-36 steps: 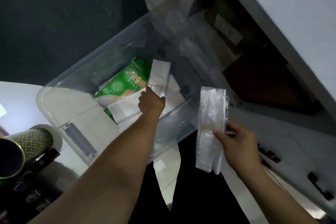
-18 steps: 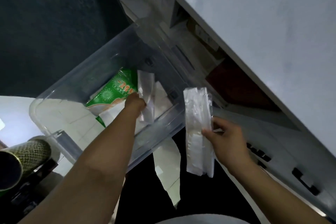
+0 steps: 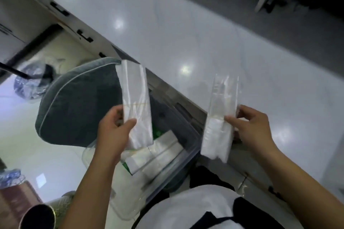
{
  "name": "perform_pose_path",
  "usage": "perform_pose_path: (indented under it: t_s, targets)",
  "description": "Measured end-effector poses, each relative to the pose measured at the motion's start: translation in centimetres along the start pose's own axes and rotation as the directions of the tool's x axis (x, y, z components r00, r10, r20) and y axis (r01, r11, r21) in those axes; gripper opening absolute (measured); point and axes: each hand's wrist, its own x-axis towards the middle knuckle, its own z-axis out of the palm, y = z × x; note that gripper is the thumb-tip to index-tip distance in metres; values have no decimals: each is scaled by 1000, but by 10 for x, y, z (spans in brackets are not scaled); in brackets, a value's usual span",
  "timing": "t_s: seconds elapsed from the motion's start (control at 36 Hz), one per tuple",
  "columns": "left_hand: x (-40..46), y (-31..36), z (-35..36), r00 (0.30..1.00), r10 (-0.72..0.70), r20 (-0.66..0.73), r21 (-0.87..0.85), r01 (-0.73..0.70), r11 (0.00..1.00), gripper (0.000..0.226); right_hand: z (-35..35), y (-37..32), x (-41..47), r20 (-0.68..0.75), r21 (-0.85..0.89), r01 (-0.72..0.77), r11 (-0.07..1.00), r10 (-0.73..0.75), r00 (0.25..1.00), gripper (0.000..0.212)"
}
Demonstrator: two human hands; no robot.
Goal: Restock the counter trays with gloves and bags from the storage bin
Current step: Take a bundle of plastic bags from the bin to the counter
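Observation:
My left hand point(image 3: 113, 132) holds a long clear packet of folded plastic bags point(image 3: 135, 98) upright, bound with a thin rubber band, above the clear storage bin point(image 3: 167, 178). My right hand point(image 3: 253, 128) grips a second clear packet point(image 3: 219, 117), upright over the edge of the white counter point(image 3: 186, 42). Inside the bin lie more white packets point(image 3: 158, 154) and a green package point(image 3: 158, 132), partly hidden by my left hand and its packet.
A grey cushioned chair point(image 3: 78, 106) stands left of the bin. Under the counter run drawers with black handles point(image 3: 85, 37). A dark cylinder with a mesh wrap point(image 3: 42, 214) sits at the lower left. A crumpled plastic bag point(image 3: 31, 83) lies on the floor.
My left hand has lifted a packet out of the bin and raised it. My view has swung up and right, so the counter top now fills the upper frame.

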Motion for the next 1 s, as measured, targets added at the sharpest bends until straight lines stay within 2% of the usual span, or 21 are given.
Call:
perform_pose_path:
  t_s: [0.06,0.11,0.14,0.22,0.28,0.33,0.39,0.44,0.5,0.53,0.61,0.67,0.72,0.81,0.86,0.92,0.94,1.0]
  targets:
    - [3,41,11,982,188,-7,138,-185,973,39,-9,-5,12,-62,50,-16,999,19,998,22]
    - [13,72,31,932,363,-7,317,-342,885,36,-15,-8,20,-100,91,-15,996,24,995,23]
    - [19,84,45,899,438,1,428,-396,812,36,-18,-9,23,-108,101,-13,995,24,994,24]
    - [31,106,96,797,593,117,718,-480,504,44,-25,-9,28,-114,123,-6,992,20,993,25]
    - [30,108,132,802,539,257,804,-487,341,52,-30,-6,30,-118,148,-12,989,29,993,25]
    - [26,97,161,821,413,396,828,-513,226,54,-35,-3,32,-122,173,-28,985,49,991,24]
    - [17,81,181,813,330,479,820,-549,163,52,-41,1,32,-122,204,-48,978,74,990,23]
    - [5,68,194,791,323,519,799,-584,144,50,-47,5,31,-133,215,-52,975,82,988,22]
    - [-5,57,201,777,307,549,766,-615,188,47,-55,10,29,-146,224,-52,973,86,985,22]
    - [-8,54,202,769,283,573,733,-635,245,45,-58,13,28,-154,232,-56,971,94,984,22]
    - [-9,50,196,767,286,575,578,-628,521,41,-67,19,27,-171,254,-73,964,119,978,21]
    - [-4,49,182,812,361,459,491,-570,658,37,-72,19,25,-174,266,-82,960,132,976,20]
    - [5,44,164,878,370,305,449,-475,757,33,-75,17,24,-166,278,-86,957,136,977,19]
    - [18,31,138,976,156,153,272,-193,943,32,-74,9,23,-120,300,-87,950,128,984,16]
    - [23,25,127,979,-61,197,103,41,994,24,-70,3,25,-78,316,-91,945,121,990,16]
    - [23,18,121,919,-206,337,-37,231,972,17,-64,-6,28,-31,340,-99,935,116,993,15]
    - [22,14,119,896,-220,386,-103,279,955,18,-59,-11,30,-9,351,-100,931,110,994,15]
    - [18,9,120,897,-199,394,-174,286,942,22,-48,-22,36,42,373,-98,923,89,995,15]
